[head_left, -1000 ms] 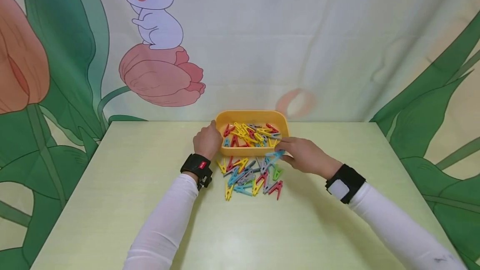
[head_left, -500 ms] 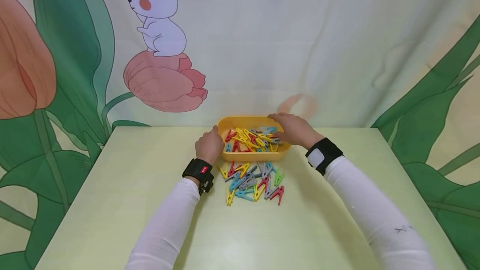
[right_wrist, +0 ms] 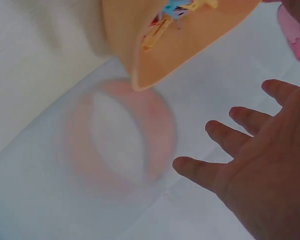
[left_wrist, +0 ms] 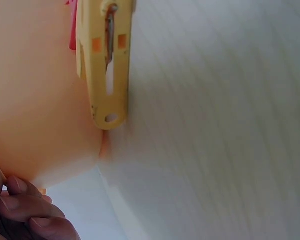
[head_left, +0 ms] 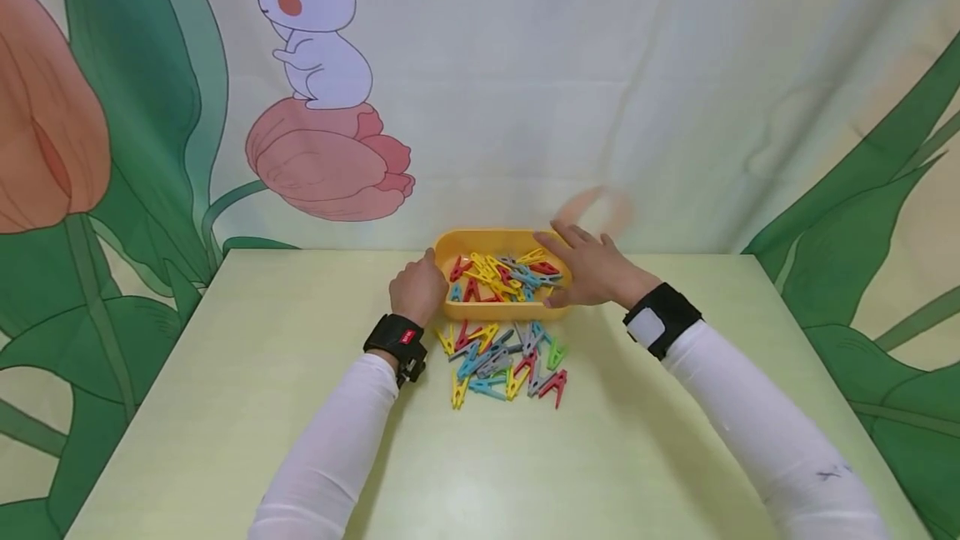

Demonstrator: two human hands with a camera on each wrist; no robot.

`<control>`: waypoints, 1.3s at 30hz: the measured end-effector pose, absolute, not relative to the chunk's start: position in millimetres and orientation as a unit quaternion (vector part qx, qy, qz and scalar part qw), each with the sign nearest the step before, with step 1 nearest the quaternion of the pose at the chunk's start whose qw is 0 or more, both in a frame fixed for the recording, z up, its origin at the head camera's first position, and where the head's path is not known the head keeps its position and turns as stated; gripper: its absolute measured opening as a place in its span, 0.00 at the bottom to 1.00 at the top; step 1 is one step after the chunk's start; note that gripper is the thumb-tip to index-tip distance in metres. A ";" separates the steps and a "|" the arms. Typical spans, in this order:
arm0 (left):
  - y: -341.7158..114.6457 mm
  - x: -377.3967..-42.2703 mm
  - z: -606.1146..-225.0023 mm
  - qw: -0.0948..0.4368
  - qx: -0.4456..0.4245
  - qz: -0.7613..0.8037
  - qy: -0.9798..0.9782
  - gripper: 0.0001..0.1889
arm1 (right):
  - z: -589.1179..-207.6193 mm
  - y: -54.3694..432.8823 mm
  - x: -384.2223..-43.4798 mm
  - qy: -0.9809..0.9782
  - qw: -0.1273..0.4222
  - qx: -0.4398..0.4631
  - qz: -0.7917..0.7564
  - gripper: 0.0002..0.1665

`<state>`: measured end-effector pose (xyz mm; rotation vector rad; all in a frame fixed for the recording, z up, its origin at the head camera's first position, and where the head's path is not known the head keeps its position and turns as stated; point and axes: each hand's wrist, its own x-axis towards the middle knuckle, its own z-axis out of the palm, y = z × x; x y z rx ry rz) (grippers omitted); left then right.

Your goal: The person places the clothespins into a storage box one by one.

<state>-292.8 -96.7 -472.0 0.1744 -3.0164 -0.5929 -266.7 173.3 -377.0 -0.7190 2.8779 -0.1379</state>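
A yellow plastic basket (head_left: 498, 312) stands on the table and holds a heap of clothespins (head_left: 495, 273) in red, yellow, blue and grey. My left hand (head_left: 418, 290) grips the basket's left end; in the left wrist view its curled fingers (left_wrist: 32, 210) show at the basket's wall. Over the right end is my right hand (head_left: 592, 267), its fingers spread and holding nothing. The right wrist view shows these straight fingers (right_wrist: 230, 140) apart from the basket's corner. In front of the basket lies a loose pile of clothespins (head_left: 498, 365) in several colours.
The pale table (head_left: 480, 465) reaches toward the viewer and to both sides. Behind it hangs a curtain (head_left: 510, 107) printed with a rabbit and flowers, close to the basket's back edge.
My right hand has brought a blue clothespin from the pile up over the basket and let go of it inside. Its fingers have spread. My left hand stays on the basket.
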 end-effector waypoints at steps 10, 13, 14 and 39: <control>-96.2 -296.4 -469.9 0.040 0.055 -0.194 -0.979 0.25 | -394.4 171.6 -211.0 0.930 0.061 -0.358 -0.050 0.59; -96.2 -294.1 -470.6 0.035 0.058 -0.197 -0.978 0.25 | -407.8 174.2 -193.9 0.928 0.075 -0.360 -0.061 0.57; -96.1 -293.1 -470.7 0.034 0.058 -0.198 -0.978 0.25 | -412.3 175.3 -188.6 0.927 0.081 -0.361 -0.065 0.57; -94.8 -293.6 -473.6 0.026 0.067 -0.191 -0.979 0.26 | -475.3 187.7 -165.9 0.917 0.132 -0.376 -0.016 0.14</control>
